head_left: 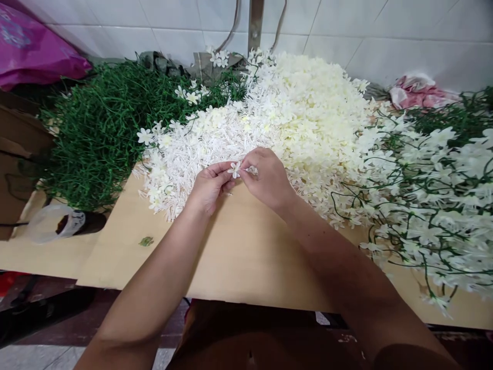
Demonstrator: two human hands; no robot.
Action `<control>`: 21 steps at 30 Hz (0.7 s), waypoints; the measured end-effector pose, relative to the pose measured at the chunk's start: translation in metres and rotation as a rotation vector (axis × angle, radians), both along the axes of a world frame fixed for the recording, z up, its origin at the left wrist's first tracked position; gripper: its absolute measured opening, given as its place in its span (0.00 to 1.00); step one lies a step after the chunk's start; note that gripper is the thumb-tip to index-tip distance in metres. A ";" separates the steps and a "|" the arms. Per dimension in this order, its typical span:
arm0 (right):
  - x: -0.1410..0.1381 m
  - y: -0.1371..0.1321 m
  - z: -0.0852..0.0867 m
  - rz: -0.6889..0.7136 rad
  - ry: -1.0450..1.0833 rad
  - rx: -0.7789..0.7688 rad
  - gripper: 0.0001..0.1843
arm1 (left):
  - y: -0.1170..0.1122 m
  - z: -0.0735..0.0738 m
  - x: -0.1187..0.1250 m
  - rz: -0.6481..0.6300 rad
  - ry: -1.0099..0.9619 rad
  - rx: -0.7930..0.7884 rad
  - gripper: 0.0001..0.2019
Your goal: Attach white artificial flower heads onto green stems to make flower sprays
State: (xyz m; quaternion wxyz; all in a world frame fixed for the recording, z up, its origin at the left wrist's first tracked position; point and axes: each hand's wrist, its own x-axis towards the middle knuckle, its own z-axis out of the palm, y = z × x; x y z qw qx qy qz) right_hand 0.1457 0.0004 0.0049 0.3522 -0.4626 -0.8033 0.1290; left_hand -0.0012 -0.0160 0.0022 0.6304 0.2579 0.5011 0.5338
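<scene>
My left hand [211,186] pinches a small white artificial flower [235,169] between thumb and fingers. From the other side, my right hand [267,174] closes its fingertips at the same flower, and another small white blossom [251,170] shows by its fingers. Exactly what each fingertip grips is partly hidden. Both hands are just above the near edge of a heap of white stamen-like pieces [219,136]. Behind and to the right of it rises a large pile of cream-white petals [316,103].
Green plastic stems [103,123] are heaped at left, beside a clear plastic cup [54,223] and a cardboard box [17,164]. Flowers on green stems [431,205] cover the right side. A pink-stained cloth [421,92] lies by the tiled wall. A green scrap [146,241] rests on the tabletop [246,257].
</scene>
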 end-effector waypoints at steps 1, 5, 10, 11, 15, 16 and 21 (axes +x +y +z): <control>-0.001 -0.001 0.000 -0.004 -0.017 0.017 0.06 | 0.000 0.000 0.000 0.003 0.025 0.012 0.07; -0.004 -0.004 -0.002 -0.024 -0.079 0.070 0.06 | -0.001 0.000 0.003 0.017 0.129 0.050 0.06; -0.004 -0.003 -0.006 -0.016 -0.089 0.099 0.06 | -0.002 -0.001 0.004 0.021 0.212 0.077 0.05; -0.004 -0.003 -0.007 -0.013 -0.084 0.103 0.06 | -0.002 -0.002 0.004 0.020 0.223 0.079 0.05; -0.003 -0.001 -0.010 0.011 -0.063 0.111 0.06 | -0.002 -0.003 0.003 0.012 0.237 0.085 0.05; -0.003 -0.001 -0.011 0.020 -0.057 0.108 0.06 | -0.002 -0.002 0.002 0.013 0.228 0.084 0.05; -0.005 -0.004 -0.008 0.035 -0.058 0.098 0.07 | -0.002 -0.002 0.001 0.017 0.178 0.079 0.05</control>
